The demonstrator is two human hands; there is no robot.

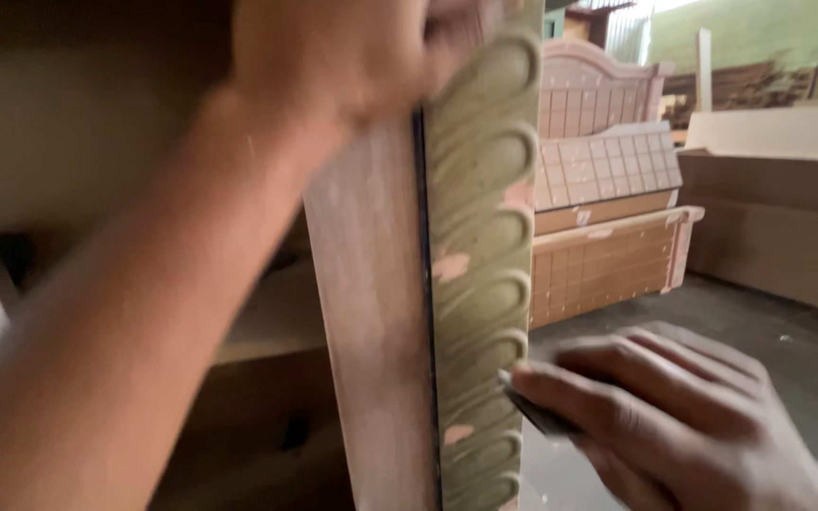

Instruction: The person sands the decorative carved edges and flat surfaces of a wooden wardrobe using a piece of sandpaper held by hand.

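Left hand [333, 57] clamped on top of the upright carved post [480, 265]. Right hand [674, 416] pinches what looks like sandpaper [532, 412] against its lower edge. I'd watch for slipping: filler chips off.

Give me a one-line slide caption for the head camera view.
Left hand steadies an upright carved post while right hand presses a dark sanding pad against it.

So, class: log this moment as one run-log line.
left hand: grips top of upright carved wooden post | right hand: presses small dark flat piece against carving | behind: unfinished wooden bed frames
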